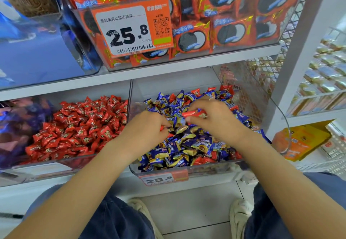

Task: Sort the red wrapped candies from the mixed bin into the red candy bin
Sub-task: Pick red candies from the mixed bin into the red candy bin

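A red candy (pixel 192 113) is sitting pinched in the right hand (pixel 211 118) above the mixed bin (pixel 179 169). The left hand (pixel 148 126) is curling around more red among the blue candies (pixel 187 145). Carrying to the red candy bin (pixel 56 163) on the left, a loose pinch risks dropping it back.

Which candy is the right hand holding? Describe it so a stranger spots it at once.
Find the mixed bin on the lower shelf. Above its blue pile, the right hand pinches one red candy, lifted off the heap.
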`<state>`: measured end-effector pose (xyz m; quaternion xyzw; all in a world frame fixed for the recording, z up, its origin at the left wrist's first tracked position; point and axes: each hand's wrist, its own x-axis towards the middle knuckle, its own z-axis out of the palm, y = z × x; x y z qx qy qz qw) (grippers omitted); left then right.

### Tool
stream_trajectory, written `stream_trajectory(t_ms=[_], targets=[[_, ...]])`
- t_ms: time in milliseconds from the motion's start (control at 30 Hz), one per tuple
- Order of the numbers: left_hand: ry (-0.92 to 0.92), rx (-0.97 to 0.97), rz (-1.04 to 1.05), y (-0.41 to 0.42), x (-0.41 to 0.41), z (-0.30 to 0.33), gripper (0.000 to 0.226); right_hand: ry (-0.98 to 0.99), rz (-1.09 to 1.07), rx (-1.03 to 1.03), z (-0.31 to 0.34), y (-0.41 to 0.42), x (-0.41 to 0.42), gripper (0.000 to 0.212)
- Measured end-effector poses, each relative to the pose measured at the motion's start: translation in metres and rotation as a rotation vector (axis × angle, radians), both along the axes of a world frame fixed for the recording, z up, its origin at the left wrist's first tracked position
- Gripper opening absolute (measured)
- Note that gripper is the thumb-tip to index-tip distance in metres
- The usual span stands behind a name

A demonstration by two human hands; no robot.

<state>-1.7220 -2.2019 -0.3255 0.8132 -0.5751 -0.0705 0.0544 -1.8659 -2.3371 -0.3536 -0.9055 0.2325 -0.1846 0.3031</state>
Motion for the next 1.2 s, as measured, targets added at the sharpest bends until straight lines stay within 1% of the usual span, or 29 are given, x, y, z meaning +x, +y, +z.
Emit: stream_trajectory(t_ms=[100,200,267,300,367,433,500,533,600,633,700,733,767,867,967,1000,1067,1133,1200], targets=[[0.044,0.041,-0.018,0.0,-0.003,-0.012,0.032,-0.022,-0.093,0.125,0.015,-0.018,-0.019,0.013],[0.045,0.105,-0.01,-0.001,-0.001,-0.022,0.038,0.081,-0.075,0.168,0.018,-0.027,-0.031,0.011],[0.006,0.13,-0.006,-0.002,0.0,-0.024,0.036,0.161,-0.075,0.186,0.018,-0.031,-0.038,0.012],[-0.007,0.134,-0.007,-0.003,0.001,-0.024,0.031,0.191,-0.109,0.145,0.018,-0.034,-0.041,0.011],[-0.036,0.122,-0.005,-0.003,0.001,-0.021,0.019,0.234,-0.22,-0.011,0.018,-0.039,-0.047,0.01],[-0.044,0.078,0.019,-0.006,0.002,-0.017,0.011,0.236,-0.287,-0.088,0.018,-0.042,-0.05,0.02],[0.018,-0.005,0.057,-0.012,0.0,-0.011,0.014,0.228,-0.334,-0.099,0.018,-0.041,-0.046,0.03],[0.055,-0.052,0.072,-0.018,-0.002,-0.008,0.017,0.211,-0.36,-0.112,0.017,-0.041,-0.042,0.03],[0.123,-0.113,0.104,-0.033,-0.006,-0.003,0.02,0.159,-0.386,-0.113,0.014,-0.043,-0.031,0.022],[0.187,-0.124,0.128,-0.042,-0.007,-0.002,0.018,0.144,-0.37,-0.087,0.013,-0.045,-0.026,0.017],[0.359,-0.122,0.167,-0.057,-0.006,-0.003,0.018,0.168,-0.268,-0.008,0.009,-0.047,-0.016,0.011],[0.414,-0.117,0.177,-0.063,-0.004,-0.005,0.02,0.206,-0.201,0.028,0.006,-0.047,-0.011,0.013],[0.43,-0.114,0.18,-0.068,0.0,-0.008,0.021,0.254,-0.143,0.052,0.001,-0.046,-0.007,0.017],[0.415,-0.098,0.17,-0.072,0.008,-0.014,0.009,0.368,-0.048,0.087,-0.009,-0.043,0.005,0.033],[0.329,0.061,0.114,-0.073,0.009,-0.017,0.033,0.414,0.002,0.092,-0.011,-0.041,0.011,0.04],[0.304,0.104,0.104,-0.073,0.009,-0.018,0.039,0.407,0.001,0.099,-0.011,-0.041,0.011,0.04],[0.309,0.137,0.088,-0.073,0.009,-0.019,0.04,0.356,-0.026,0.139,-0.009,-0.04,0.01,0.034],[0.333,0.115,0.074,-0.071,0.008,-0.022,0.031,0.259,-0.056,0.202,-0.005,-0.04,0.006,0.022],[0.325,0.044,0.056,-0.071,0.008,-0.029,0.019,0.159,-0.074,0.226,0.002,-0.043,0.0,0.01]])
